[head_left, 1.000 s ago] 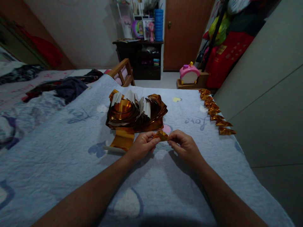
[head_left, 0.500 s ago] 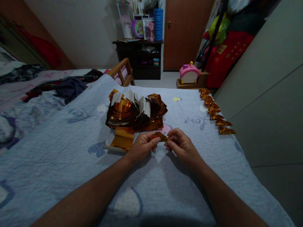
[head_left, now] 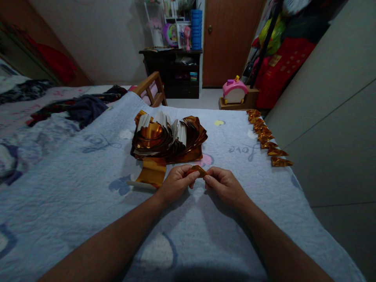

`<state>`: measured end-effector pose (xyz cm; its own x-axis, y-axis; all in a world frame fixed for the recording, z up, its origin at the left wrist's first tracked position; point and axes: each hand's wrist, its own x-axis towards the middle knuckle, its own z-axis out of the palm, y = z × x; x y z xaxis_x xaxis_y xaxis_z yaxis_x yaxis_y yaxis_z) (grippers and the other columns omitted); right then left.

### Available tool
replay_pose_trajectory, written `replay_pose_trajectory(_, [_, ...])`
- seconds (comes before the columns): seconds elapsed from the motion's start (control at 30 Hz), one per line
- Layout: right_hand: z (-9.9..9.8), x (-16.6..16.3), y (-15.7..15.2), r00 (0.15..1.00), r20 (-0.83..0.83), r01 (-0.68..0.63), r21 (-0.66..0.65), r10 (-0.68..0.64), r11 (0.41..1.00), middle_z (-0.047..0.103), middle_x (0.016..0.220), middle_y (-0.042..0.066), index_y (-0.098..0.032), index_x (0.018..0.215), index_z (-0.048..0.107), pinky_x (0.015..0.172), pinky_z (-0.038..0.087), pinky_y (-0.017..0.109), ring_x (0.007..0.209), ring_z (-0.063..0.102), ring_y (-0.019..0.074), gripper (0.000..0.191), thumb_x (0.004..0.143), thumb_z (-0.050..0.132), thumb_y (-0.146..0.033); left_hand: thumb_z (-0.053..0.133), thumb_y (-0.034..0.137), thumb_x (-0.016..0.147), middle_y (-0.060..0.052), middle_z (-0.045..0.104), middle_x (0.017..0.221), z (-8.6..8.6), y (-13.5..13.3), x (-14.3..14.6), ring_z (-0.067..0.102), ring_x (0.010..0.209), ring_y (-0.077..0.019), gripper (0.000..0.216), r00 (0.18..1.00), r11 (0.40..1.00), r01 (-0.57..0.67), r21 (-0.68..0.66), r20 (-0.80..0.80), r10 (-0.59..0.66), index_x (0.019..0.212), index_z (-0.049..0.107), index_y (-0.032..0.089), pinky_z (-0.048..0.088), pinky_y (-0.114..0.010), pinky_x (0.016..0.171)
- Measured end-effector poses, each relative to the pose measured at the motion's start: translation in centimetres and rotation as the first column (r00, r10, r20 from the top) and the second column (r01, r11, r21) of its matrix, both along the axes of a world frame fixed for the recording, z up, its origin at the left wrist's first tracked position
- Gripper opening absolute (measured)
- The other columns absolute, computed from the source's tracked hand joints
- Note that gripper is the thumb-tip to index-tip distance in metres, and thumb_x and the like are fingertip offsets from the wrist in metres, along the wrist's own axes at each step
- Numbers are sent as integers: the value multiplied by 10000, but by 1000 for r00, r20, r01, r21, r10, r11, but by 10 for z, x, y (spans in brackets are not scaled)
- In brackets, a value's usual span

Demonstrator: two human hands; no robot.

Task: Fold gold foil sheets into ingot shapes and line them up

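Observation:
Between my two hands is a small folded piece of gold foil paper (head_left: 197, 170). My left hand (head_left: 178, 182) pinches its left end with the thumb on top. The right end is pinched by the thumb and fingers of my right hand (head_left: 225, 184). Just left of my left hand lies a loose gold sheet (head_left: 152, 173), its near edge curled up pale. Beyond my hands sits a thick stack of gold foil paper (head_left: 170, 137), its sheets bent over in curls with white backs showing.
Several folded gold foil pieces (head_left: 268, 145) line the bed's right edge. A pale blue patterned quilt (head_left: 188, 243) covers the bed. Dark clothes (head_left: 88, 109) lie at the left. Past the far edge stand a wooden chair-like frame (head_left: 158, 88), a dark cabinet (head_left: 173, 74) and a pink toy (head_left: 235, 90).
My right hand's fingers have closed in, from slightly spread to a tight pinch on the foil's right end. My left hand keeps its hold in about the same place.

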<state>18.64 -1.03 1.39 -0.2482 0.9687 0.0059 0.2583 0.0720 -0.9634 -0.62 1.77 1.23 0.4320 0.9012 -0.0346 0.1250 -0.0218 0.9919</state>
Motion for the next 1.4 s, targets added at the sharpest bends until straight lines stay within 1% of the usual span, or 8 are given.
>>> replay_pose_trajectory(0.17, [2,4,0,997,-16,-70,-36,69,997,556,619,-7,-185,693,649,559,347,257,573,468,116,277,903,513,-304,665,399,851,-23,617,767,2,0,-1,531,726,-146,264,999,999,5,-32,55,-3,807,683,139,405,-264,715])
replay_pose_trajectory(0.37, [2,3,-1,994,-45,-100,-91,96,991,540,628,-11,-190,707,607,546,347,250,574,459,116,249,908,513,-302,710,429,814,26,464,646,1,0,0,401,625,-111,357,997,998,-55,-43,58,58,650,539,163,335,-238,614])
replay_pose_trajectory(0.5, [0,-3,0,997,-11,-82,-64,81,995,513,652,-25,-201,731,552,557,347,247,610,449,120,152,851,585,-288,686,416,832,26,470,644,-1,-1,1,413,635,-112,352,1000,1000,-7,-14,-1,7,649,528,160,336,-238,616])
replay_pose_trajectory(0.67, [0,-4,1,994,-44,-109,-138,104,984,486,624,-32,-207,710,515,534,331,255,563,424,111,200,865,560,-325,673,471,838,39,438,632,-3,0,1,388,613,-101,401,998,1000,31,6,-64,-30,640,512,161,312,-225,577])
replay_pose_trajectory(0.87, [-1,3,2,989,-137,-86,-194,60,977,494,633,-40,-199,792,558,497,300,240,536,400,100,197,860,594,-379,655,539,832,48,404,624,2,1,-5,345,574,-92,427,991,997,76,-23,-108,-78,671,533,163,263,-215,520])
replay_pose_trajectory(1.0, [-2,3,3,987,-151,-70,-176,44,982,489,634,-40,-194,776,567,506,308,232,558,405,99,185,834,631,-357,637,504,847,45,389,621,2,0,-7,336,575,-94,418,988,995,96,15,-126,-94,636,504,169,262,-221,525])
replay_pose_trajectory(1.13, [-2,0,4,986,-148,-103,-169,78,980,533,668,-27,-174,803,626,535,338,233,598,443,104,158,796,653,-330,620,459,864,44,387,601,1,-1,-6,352,580,-98,396,975,987,153,54,-170,-142,619,527,161,264,-229,542])
replay_pose_trajectory(1.4, [4,1,2,982,-152,-140,-182,113,973,540,632,-35,-174,793,630,516,333,224,573,445,100,134,803,648,-306,578,463,894,21,477,625,0,-1,-7,422,589,-109,381,964,973,226,38,-156,-217,683,606,147,310,-229,553])
